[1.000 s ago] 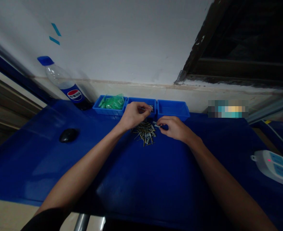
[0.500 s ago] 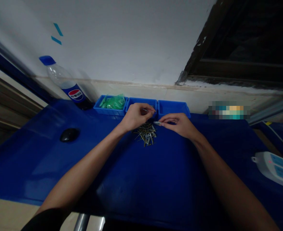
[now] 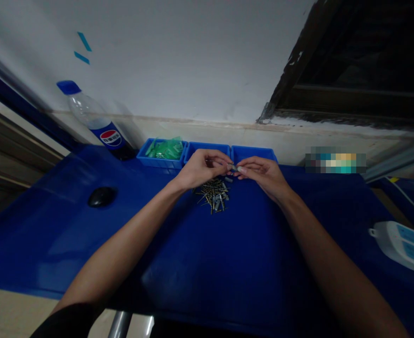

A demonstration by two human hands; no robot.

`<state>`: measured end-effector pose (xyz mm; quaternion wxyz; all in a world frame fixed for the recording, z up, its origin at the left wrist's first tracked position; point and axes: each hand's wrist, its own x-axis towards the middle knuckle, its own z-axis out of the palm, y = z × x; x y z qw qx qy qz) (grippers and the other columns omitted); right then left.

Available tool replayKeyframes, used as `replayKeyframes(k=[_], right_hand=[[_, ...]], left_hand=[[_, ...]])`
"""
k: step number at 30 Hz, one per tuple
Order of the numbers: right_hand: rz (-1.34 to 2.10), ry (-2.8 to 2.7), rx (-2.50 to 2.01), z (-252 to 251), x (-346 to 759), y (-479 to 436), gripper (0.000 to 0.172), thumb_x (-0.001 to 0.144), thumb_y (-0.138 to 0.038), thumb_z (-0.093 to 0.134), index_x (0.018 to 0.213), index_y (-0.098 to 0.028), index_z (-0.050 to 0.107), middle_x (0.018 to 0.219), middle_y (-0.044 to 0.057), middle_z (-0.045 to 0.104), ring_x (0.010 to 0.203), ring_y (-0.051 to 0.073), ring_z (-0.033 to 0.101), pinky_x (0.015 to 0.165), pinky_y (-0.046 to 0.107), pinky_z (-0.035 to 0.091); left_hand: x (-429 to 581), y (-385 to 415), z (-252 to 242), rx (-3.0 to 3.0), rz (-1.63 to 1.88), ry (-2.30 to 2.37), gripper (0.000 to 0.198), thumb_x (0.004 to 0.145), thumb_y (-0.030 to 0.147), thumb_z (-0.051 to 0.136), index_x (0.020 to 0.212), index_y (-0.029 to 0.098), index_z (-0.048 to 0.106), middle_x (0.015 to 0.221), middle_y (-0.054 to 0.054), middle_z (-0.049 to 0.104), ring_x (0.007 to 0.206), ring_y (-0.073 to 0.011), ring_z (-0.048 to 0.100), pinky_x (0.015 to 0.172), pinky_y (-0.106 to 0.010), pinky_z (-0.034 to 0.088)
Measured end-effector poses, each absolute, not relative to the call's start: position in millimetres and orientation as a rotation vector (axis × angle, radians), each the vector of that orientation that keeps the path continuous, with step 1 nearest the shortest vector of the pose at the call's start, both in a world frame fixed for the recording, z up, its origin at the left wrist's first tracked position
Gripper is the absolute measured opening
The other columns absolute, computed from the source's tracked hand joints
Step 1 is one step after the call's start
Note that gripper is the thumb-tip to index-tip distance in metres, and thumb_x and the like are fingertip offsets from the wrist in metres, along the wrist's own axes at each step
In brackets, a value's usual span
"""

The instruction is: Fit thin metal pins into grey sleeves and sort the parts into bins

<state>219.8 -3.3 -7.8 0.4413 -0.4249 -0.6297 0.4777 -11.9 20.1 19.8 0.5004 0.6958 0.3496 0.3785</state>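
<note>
My left hand (image 3: 204, 168) is closed in a pinch, with a thin screw (image 3: 209, 161) showing at its fingers. My right hand (image 3: 263, 174) pinches a small pale grey wall plug (image 3: 234, 167), and the fingertips of both hands meet around it. How far screw and plug are joined is hidden by the fingers. Just below the hands lies a pile of brass-coloured screws (image 3: 211, 191) mixed with grey plugs. One loose grey plug (image 3: 228, 179) rests at the pile's upper right edge.
Three blue bins stand along the wall: the left bin (image 3: 160, 163) holds green plastic bags, beside a middle bin (image 3: 192, 147) and a right bin (image 3: 254, 151). A cola bottle (image 3: 110, 136), a black mouse (image 3: 101, 197) and a white power strip (image 3: 400, 244) are on the blue table (image 3: 214, 267).
My right hand has moved up and left from the pile to meet my left hand. The left fingertips have shifted slightly right. A grey plug now shows uncovered beside the pile.
</note>
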Motion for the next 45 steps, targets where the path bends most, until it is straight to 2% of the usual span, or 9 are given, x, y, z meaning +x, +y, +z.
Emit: replayKeyframes(k=[4,10,18,26,32,34,39,41,45], right_hand=[[0.884,-1.965,-1.142,-14.1,220.2,-3.3,0.019,0.092,-0.033,0.072,0.106,-0.025,0.083,0.111,0.007,0.084,0.106,0.028,0.079,0.102,0.051,0.061],[0.587,-2.409,-1.083,-29.4,218.0,-2.6,0.029,0.096,-0.020,0.064,0.118,-0.025,0.083,0.130,0.007,0.080,0.124,0.028,0.074,0.112,0.048,0.055],[0.440,-2.467,-1.109,-27.0,219.9,-1.2,0.029,0.097,-0.014,0.059,0.110,-0.020,0.084,0.112,0.012,0.081,0.106,0.028,0.076,0.098,0.043,0.058],[0.705,-2.307,-1.236,-21.1,222.4,-1.7,0.038,0.089,-0.015,0.061,0.119,-0.021,0.083,0.095,0.009,0.083,0.080,0.024,0.076,0.076,0.040,0.061],[1.030,-2.057,-1.173,-4.2,223.3,-6.4,0.017,0.086,-0.028,0.074,0.097,-0.024,0.086,0.099,0.008,0.083,0.088,0.025,0.077,0.086,0.044,0.064],[1.123,-1.926,-1.154,2.0,222.3,-7.8,0.014,0.082,-0.033,0.081,0.092,-0.023,0.084,0.093,0.006,0.083,0.084,0.023,0.077,0.084,0.042,0.064],[1.121,-1.664,-1.177,9.6,220.4,-6.8,0.026,0.078,-0.045,0.087,0.082,-0.023,0.075,0.070,0.002,0.074,0.059,0.016,0.067,0.058,0.033,0.057],[1.095,-1.594,-1.165,9.8,219.9,-6.1,0.028,0.079,-0.047,0.087,0.083,-0.023,0.073,0.065,0.000,0.070,0.053,0.014,0.062,0.053,0.032,0.053],[1.148,-1.547,-1.123,9.1,218.1,-7.0,0.031,0.079,-0.048,0.089,0.091,-0.024,0.073,0.075,0.003,0.076,0.067,0.019,0.073,0.066,0.038,0.062]], left_hand=[[-17.1,29.2,8.4,1.670,1.065,1.016,0.023,0.079,0.025,0.078,0.099,0.013,0.079,0.096,-0.012,0.082,0.085,-0.0209,0.079,0.085,-0.036,0.066],[-21.2,35.2,2.4,1.676,1.143,1.197,0.030,0.084,0.028,0.077,0.108,0.011,0.080,0.110,-0.015,0.082,0.092,-0.0225,0.079,0.086,-0.036,0.065],[-14.4,26.5,10.8,1.773,1.088,1.114,0.017,0.086,0.024,0.073,0.095,0.013,0.081,0.103,-0.012,0.083,0.093,-0.0226,0.079,0.094,-0.039,0.065],[-13.7,25.4,10.8,1.826,1.073,1.049,0.017,0.087,0.027,0.072,0.095,0.016,0.081,0.102,-0.012,0.083,0.094,-0.0229,0.079,0.089,-0.037,0.065],[-14.5,24.8,9.5,1.859,1.003,1.017,0.020,0.087,0.027,0.070,0.097,0.015,0.082,0.102,-0.012,0.083,0.090,-0.0223,0.079,0.085,-0.035,0.064],[-14.4,24.8,9.6,1.868,0.965,1.005,0.020,0.086,0.027,0.071,0.097,0.014,0.082,0.101,-0.012,0.083,0.089,-0.0215,0.078,0.084,-0.034,0.064],[-11.9,21.7,13.3,1.787,0.857,0.898,0.024,0.088,0.031,0.072,0.101,0.012,0.080,0.095,-0.011,0.082,0.084,-0.0187,0.077,0.081,-0.032,0.062],[-10.4,19.7,15.2,1.723,0.818,0.850,0.026,0.090,0.034,0.073,0.103,0.012,0.079,0.091,-0.011,0.081,0.083,-0.0186,0.078,0.078,-0.030,0.061],[-8.8,17.4,17.6,1.625,0.798,0.778,0.026,0.089,0.032,0.075,0.105,0.012,0.078,0.088,-0.011,0.081,0.084,-0.0187,0.078,0.076,-0.029,0.061]])
